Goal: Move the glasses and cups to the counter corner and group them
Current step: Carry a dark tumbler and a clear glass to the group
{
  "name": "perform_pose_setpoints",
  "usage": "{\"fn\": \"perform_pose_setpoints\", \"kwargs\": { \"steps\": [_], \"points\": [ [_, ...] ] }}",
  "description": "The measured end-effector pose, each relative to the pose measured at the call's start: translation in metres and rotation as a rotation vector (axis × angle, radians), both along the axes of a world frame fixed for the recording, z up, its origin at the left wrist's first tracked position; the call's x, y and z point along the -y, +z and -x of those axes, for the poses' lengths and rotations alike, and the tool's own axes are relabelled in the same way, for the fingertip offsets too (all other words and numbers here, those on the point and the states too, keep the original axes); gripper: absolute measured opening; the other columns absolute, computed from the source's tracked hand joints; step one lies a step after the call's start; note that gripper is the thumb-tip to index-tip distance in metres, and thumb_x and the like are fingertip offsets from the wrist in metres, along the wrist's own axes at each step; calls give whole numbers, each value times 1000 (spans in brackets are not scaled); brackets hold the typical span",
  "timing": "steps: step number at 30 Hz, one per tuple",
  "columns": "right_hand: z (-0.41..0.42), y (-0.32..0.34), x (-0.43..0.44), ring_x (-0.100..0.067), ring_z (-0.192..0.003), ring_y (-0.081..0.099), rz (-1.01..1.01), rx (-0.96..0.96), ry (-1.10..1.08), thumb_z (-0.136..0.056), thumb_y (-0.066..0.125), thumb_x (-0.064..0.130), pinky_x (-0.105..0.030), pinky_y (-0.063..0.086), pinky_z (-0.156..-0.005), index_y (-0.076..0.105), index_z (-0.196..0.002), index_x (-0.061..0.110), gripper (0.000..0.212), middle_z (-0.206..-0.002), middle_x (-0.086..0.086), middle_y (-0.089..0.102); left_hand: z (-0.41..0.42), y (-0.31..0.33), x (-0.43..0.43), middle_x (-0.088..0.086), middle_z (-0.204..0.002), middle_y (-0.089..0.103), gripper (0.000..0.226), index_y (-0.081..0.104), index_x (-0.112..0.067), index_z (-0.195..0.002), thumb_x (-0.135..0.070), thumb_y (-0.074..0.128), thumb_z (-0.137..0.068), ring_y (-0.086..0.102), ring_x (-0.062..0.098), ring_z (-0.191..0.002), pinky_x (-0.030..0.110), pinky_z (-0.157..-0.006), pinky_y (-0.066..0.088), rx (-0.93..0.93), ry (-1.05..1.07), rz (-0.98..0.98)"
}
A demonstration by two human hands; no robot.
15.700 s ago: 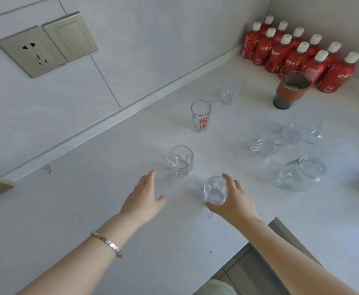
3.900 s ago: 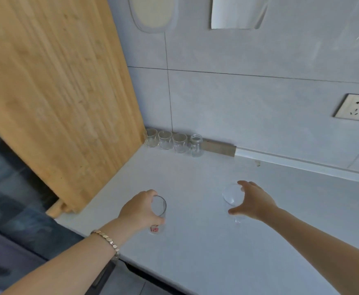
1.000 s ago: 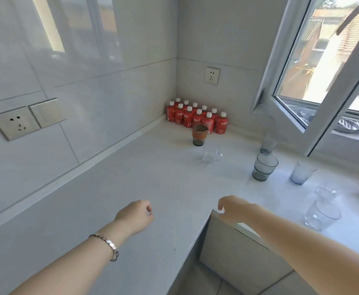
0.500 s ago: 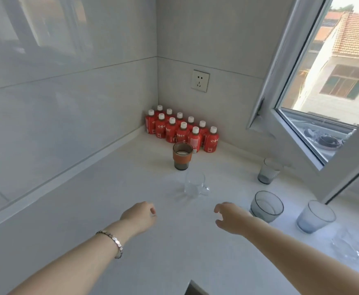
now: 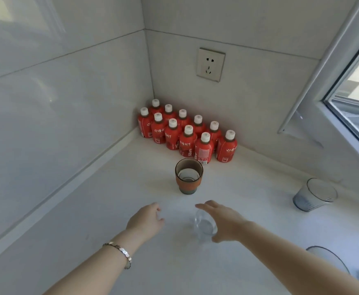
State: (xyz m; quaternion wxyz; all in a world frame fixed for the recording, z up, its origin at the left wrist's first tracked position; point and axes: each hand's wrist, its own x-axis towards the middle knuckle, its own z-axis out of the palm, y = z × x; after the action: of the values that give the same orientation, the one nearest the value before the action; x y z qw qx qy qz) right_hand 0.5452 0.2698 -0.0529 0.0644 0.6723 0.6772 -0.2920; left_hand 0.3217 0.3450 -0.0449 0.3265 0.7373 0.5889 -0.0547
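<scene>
The white counter [image 5: 110, 209] carried red bottles [image 5: 185, 135] packed in its corner, a brown-sleeved cup [image 5: 188, 178] just before them, a clear glass [image 5: 204, 227] nearer still, and two grey tumblers [image 5: 313, 195] at the right.

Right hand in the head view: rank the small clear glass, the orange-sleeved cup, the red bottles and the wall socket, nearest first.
1. Small clear glass: just beside the right hand, at its palm.
2. Orange-sleeved cup: straight ahead.
3. Red bottles: in the far corner.
4. Wall socket: above the bottles.
</scene>
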Motion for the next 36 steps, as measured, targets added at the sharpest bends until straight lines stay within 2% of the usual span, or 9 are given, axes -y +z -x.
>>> {"fn": "perform_pose_setpoints", "kwargs": {
  "steps": [4, 7, 9, 14, 17, 22, 26, 31, 36],
  "points": [
    [-21, -6, 20, -15, -113, 53, -90, -28, -185, -60, 73, 43, -23, 44, -81, 22, -143, 35, 98, -135, 12, 40, -36, 0, -24, 9, -148, 28, 84, 17, -12, -145, -34, 66, -80, 36, 24, -135, 35, -104, 37, 128, 3, -92],
    [-38, -2, 38, -14, -114, 51, -104, -23, -311, -58, 70, 52, -22, 43, -84, 22, -142, 34, 98, -130, 9, 41, -78, 3, -45, 7, -154, 16, 109, 9, -14, -147, -39, 78, -67, 25, 24, -140, 37, -109, 33, 254, 32, -174],
    [-48, 4, 47, -13, -115, 48, -138, -13, -380, -58, 68, 56, -22, 43, -83, 21, -141, 34, 98, -128, 8, 41, -104, 3, -58, 6, -157, 8, 117, 3, -17, -148, -45, 79, -63, 20, 26, -143, 41, -111, 31, 207, 43, -175],
    [-64, 20, 62, -12, -113, 50, -221, 3, -473, -58, 66, 62, -20, 38, -75, 24, -138, 36, 94, -122, 9, 41, -129, -1, -57, 9, -140, 34, 95, 27, -12, -137, -41, 80, -64, 45, 32, -122, 44, -98, 47, 174, 218, -198],
    [-67, 30, 73, -13, -109, 53, -250, 8, -507, -56, 67, 63, -19, 35, -71, 25, -136, 37, 94, -119, 9, 42, -121, 3, -29, 7, -136, 38, 93, 32, -12, -134, -39, 81, -61, 50, 30, -118, 42, -94, 50, 185, 219, -219],
    [-59, 48, 102, -14, -108, 54, -267, 22, -465, -55, 68, 64, -22, 36, -71, 27, -134, 38, 93, -119, 9, 43, -89, 23, 57, -2, -140, 37, 95, 33, -19, -137, -46, 79, -58, 49, 20, -123, 35, -100, 46, 254, 143, -245],
    [-35, 62, 142, -18, -111, 54, -291, 19, -391, -54, 68, 65, -27, 43, -78, 28, -134, 36, 93, -121, 5, 45, -53, 51, 141, -8, -140, 37, 98, 33, -23, -138, -47, 79, -55, 48, 12, -125, 31, -103, 43, 288, 131, -253],
    [14, 67, 203, -20, -109, 55, -281, -38, -248, -54, 67, 67, -29, 47, -79, 29, -133, 36, 93, -120, 3, 45, 5, 69, 258, -8, -138, 37, 101, 33, -22, -139, -40, 83, -53, 45, 6, -123, 16, -99, 34, 358, 284, -286],
    [82, 72, 257, -20, -110, 53, -268, -81, -84, -55, 67, 68, -31, 48, -79, 31, -134, 33, 94, -121, 2, 47, 84, 76, 364, -5, -136, 40, 100, 35, -20, -138, -31, 86, -52, 43, 8, -124, 15, -98, 31, 339, 490, -311]
  ]
}}
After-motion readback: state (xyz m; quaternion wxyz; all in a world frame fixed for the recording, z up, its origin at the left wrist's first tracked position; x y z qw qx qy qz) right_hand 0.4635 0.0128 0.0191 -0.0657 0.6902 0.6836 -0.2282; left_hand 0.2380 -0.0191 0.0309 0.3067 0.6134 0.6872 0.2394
